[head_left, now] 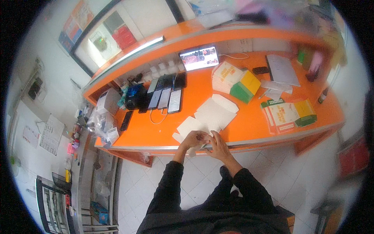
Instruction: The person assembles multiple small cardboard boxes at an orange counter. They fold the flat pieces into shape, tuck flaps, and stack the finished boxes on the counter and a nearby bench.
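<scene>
An unfolded cardboard box (214, 111) lies with its plain white side up on the orange counter, reaching the front edge. My left hand (194, 139) is closed on the near end of this box, fingers curled round a flap. Close beside it, my right hand (219, 147) pinches the same near end, thumb and fingertips almost meeting those of the left. Part of the flap between the two hands is hidden by the fingers.
Behind the white box sits a stack of flat printed boxes (227, 78), coloured white, yellow and green. Another flat printed box (283, 117) lies at the right. Several phones (175, 101) and a cable occupy the left, near a lit tablet (199, 57). A small dark bottle (323, 95) stands far right.
</scene>
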Demonstrator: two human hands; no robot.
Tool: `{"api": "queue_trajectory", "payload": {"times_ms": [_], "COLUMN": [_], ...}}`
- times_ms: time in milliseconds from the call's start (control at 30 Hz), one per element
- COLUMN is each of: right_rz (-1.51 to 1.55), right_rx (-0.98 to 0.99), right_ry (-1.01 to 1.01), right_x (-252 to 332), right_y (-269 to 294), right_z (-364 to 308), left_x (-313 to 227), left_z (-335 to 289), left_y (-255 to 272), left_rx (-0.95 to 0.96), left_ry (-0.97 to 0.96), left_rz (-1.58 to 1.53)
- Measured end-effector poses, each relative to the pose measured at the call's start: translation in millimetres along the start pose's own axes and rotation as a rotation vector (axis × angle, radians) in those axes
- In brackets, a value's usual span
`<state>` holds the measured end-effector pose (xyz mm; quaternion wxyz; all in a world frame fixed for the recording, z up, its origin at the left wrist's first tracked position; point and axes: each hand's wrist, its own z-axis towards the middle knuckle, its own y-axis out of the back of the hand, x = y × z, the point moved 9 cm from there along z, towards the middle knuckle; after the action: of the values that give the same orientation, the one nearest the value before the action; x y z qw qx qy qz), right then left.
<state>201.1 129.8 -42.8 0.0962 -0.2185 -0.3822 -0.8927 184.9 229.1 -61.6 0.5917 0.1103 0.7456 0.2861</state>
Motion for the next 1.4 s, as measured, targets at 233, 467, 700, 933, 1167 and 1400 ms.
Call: {"api": "queue_trajectory", "payload": {"times_ms": [233, 467, 700, 933, 1167, 1400], "right_rz": [-0.04, -0.124, 0.444, 1.455, 0.898, 0.585], "right_rx": [0.018, 0.031, -0.007, -0.143, -0.293, 0.385], "right_ry": [-0.031, 0.055, -0.191, -0.466, -0.65, -0.327], "right_x": [-5.7, 3.0, -13.8, 15.9, -2.5, 56.6], "right_y": [-2.3, -6.4, 14.0, 54.8, 100.8, 49.8], "right_z": [-2.9, -1.1, 3.5, -24.0, -64.5, -74.0], "left_x": [-4.0, -17.2, -75.6, -119.4, -87.8, -140.3], "left_z": [-5.2, -19.1, -87.4, -137.4, -136.5, -104.0], "left_y": [-0.8, 33.1, 79.5, -0.5, 39.1, -8.2], "left_rx": [0.001, -0.428, -0.788, -0.438, -0.789, -0.352], "left_ry": [0.054, -0.112, -0.285, -0.304, -0.263, -0.346], "left_rz": [-0.07, 0.201, 0.014, -0.266, -0.398, -0.664]}}
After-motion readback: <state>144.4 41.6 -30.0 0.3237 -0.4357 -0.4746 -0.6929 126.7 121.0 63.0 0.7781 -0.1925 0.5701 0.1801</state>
